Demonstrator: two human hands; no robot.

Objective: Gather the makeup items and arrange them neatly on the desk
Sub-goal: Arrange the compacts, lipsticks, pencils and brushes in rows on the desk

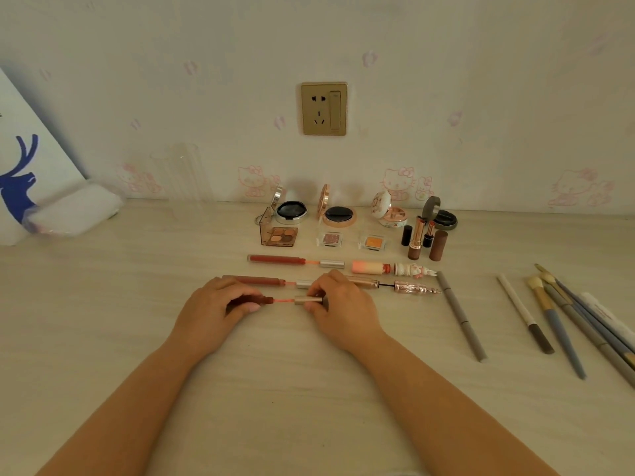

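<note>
My left hand grips the dark red tube of a lip gloss. My right hand pinches its silver cap, pulled out so the pink wand shows between them. Two more opened lip glosses lie in rows just behind. To their right lie a pink tube with a figurine cap and an eyeliner with an ornate cap. Open compacts, eyeshadow pans and lipsticks stand at the back.
A grey pencil, a white pencil and several brushes lie on the desk's right side. A white cloth and a deer-print board sit at the far left. A wall socket is above the compacts.
</note>
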